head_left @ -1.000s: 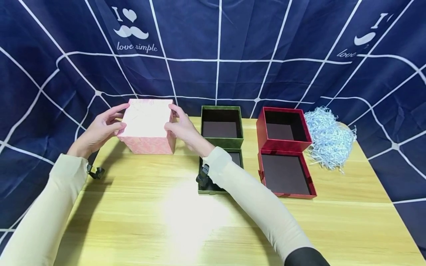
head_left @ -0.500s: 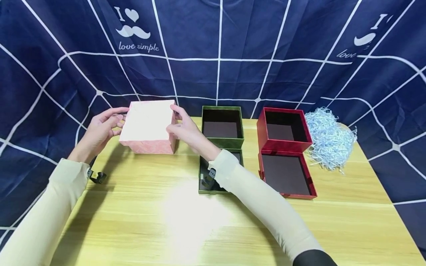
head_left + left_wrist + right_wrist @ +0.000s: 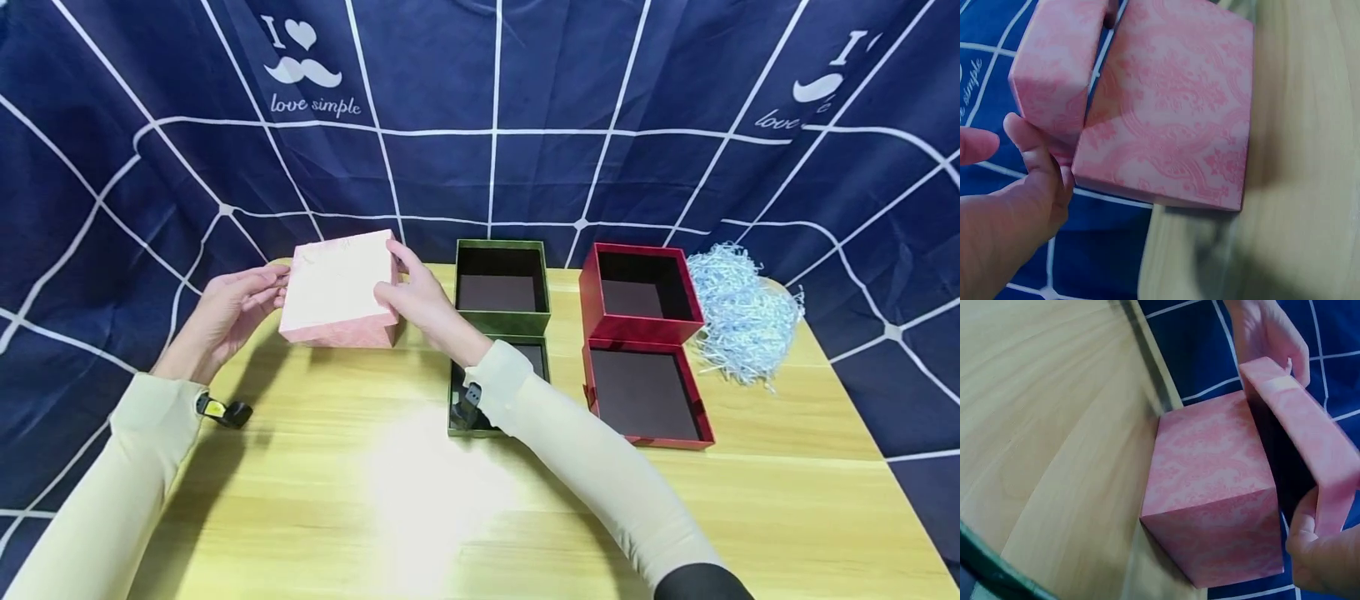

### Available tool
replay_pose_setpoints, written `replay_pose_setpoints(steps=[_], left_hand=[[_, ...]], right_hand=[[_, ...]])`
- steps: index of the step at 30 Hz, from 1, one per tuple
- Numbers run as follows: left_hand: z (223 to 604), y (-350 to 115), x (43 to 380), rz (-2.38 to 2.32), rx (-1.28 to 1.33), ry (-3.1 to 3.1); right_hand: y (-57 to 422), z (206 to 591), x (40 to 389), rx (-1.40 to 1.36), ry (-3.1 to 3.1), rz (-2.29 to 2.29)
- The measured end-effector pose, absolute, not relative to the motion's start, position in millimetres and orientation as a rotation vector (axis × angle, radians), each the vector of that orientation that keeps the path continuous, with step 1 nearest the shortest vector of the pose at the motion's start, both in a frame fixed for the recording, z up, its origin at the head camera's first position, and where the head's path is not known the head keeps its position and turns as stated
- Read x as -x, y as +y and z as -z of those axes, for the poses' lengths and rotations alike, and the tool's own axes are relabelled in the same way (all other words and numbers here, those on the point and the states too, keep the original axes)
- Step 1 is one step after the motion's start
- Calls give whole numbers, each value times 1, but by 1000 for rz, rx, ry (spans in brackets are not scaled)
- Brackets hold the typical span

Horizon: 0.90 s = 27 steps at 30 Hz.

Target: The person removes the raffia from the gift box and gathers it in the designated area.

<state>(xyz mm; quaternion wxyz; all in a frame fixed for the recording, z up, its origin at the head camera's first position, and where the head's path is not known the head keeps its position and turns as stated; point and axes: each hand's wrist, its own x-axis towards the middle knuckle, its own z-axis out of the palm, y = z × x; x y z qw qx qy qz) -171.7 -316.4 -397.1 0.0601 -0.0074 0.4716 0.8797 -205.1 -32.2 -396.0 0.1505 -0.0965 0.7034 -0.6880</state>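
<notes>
A pink patterned gift box stands at the back left of the table, its lid raised and tilted above it. A dark gap shows between box and lid in the right wrist view, wider at the right end. My right hand grips the lid's right side, the thumb at its lower edge. At the lid's left side, my left hand holds the edge with curled fingers. In the left wrist view, the thumb meets the lid's corner; its other fingers are partly hidden.
An open green box and a green lid lie right of the pink box, the lid partly under my right arm. Beyond are an open red box, a red lid and blue paper shreds. A dark blue cloth hangs behind.
The lid has tilted, its left side now lower than its right. My left hand has shifted down along the lid's left side with fingers more curled. My right hand has kept its grip.
</notes>
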Motion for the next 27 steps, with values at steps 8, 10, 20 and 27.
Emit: replay_pose_setpoints(steps=[8, 10, 20, 27], left_hand=[[396, -306, 169, -2643, -33, 1572], [395, -305, 166, -2660, -65, 1584], [382, -305, 154, -2708, 4, 1519], [383, -306, 148, -2674, 42, 1574]], right_hand=[[-39, 386, 200, 310, 2036, 2014], [-40, 384, 198, 335, 2021, 2049], [-39, 378, 181, 233, 1957, 2151], [-30, 378, 172, 137, 1872, 2201]])
